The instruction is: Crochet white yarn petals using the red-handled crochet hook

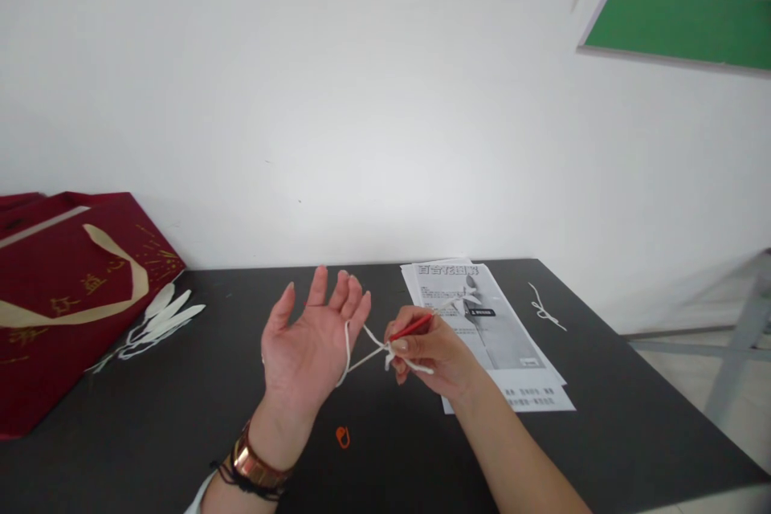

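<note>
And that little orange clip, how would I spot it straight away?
On the black table, find the open left hand and its gold-coloured wristband. The orange stitch marker lies right of that wristband. It is a small looped clip lying untouched, unlike the red crochet hook in the right hand.

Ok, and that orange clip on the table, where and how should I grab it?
I'd come straight down from above and pinch the orange clip across its two long outer edges. It lies flat on the black table with nothing over it, and its slim, looped outline leaves both edges exposed.
</note>
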Demonstrator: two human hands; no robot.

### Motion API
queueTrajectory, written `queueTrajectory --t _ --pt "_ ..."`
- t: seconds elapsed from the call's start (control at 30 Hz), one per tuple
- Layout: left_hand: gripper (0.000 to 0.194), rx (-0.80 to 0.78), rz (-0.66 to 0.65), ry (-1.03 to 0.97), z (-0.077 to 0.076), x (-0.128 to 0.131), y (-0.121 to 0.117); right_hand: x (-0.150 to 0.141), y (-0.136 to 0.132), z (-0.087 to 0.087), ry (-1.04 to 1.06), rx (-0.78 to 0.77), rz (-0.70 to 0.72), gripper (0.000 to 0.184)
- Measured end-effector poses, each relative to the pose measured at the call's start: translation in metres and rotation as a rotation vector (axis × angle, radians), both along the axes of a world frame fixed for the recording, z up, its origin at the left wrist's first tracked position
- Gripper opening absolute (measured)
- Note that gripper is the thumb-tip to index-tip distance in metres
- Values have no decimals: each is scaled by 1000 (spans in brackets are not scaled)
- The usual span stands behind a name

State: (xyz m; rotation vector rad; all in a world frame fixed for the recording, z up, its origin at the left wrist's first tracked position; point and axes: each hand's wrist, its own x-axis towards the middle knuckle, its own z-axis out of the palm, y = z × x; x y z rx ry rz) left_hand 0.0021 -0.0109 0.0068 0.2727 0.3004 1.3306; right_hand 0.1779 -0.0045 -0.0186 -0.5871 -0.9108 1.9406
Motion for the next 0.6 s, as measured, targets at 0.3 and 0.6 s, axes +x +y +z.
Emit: queueTrajectory --t 0.3,0.6 --pt "45 467 -134 1063 -4 -15 18 1 0 -2 31 15 30 22" --pt "58 322 -376 585 -17 1 17 -1 0 -3 54 48 -8 23"
